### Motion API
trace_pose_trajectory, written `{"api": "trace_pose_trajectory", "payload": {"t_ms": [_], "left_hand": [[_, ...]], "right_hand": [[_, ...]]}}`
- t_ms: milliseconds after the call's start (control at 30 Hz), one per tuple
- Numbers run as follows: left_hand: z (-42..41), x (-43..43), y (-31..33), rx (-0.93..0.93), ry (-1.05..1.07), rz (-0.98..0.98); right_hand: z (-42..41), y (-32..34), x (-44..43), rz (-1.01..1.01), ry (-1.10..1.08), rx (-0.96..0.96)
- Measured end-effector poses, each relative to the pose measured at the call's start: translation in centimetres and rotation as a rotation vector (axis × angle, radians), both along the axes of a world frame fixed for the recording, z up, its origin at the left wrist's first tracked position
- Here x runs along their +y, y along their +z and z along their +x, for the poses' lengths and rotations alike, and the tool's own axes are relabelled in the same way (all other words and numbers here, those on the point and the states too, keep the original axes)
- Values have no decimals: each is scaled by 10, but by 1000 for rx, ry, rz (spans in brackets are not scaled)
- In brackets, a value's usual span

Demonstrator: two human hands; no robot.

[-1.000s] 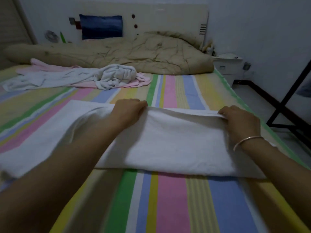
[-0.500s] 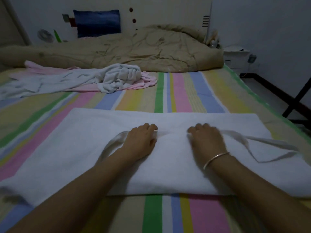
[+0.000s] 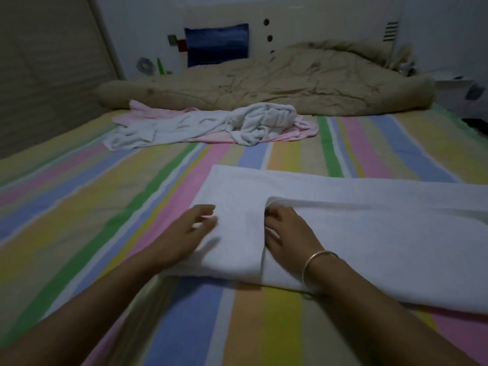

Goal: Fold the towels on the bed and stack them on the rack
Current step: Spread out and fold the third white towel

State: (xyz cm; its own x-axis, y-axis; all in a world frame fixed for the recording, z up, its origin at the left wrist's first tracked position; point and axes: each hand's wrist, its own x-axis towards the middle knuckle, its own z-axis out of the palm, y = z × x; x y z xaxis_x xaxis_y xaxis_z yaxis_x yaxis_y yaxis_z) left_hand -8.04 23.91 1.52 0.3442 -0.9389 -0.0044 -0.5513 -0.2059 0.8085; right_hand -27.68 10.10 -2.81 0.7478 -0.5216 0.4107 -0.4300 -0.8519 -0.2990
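Two hands on white towel (image 3: pixel 369 228), left hand (image 3: pixel 188 233) flat, right hand (image 3: pixel 289 233) pinching fold

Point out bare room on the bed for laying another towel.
Widest: striped sheet left of the white towel. Also the strip between it and the crumpled towels. Crowded: far end, with those towels and the beige quilt.
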Motion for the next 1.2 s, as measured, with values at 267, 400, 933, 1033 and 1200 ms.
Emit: {"api": "trace_pose_trajectory", "payload": {"t_ms": [267,400,933,1033,1200], "left_hand": [[63,26,-11,475,197,63],[61,25,-10,507,171,113],[74,-69,-31,-402,269,125],[73,-80,-27,-316,280,-22],[77,-101,-16,-253,325,-221]], "right_hand": [[51,1,17,264,-141,10],[80,3,-12,269,-336,192],[72,16,-71,-65,-626,487],[47,17,-84,-7,-593,394],[48,44,-116,-105,-566,74]]}}
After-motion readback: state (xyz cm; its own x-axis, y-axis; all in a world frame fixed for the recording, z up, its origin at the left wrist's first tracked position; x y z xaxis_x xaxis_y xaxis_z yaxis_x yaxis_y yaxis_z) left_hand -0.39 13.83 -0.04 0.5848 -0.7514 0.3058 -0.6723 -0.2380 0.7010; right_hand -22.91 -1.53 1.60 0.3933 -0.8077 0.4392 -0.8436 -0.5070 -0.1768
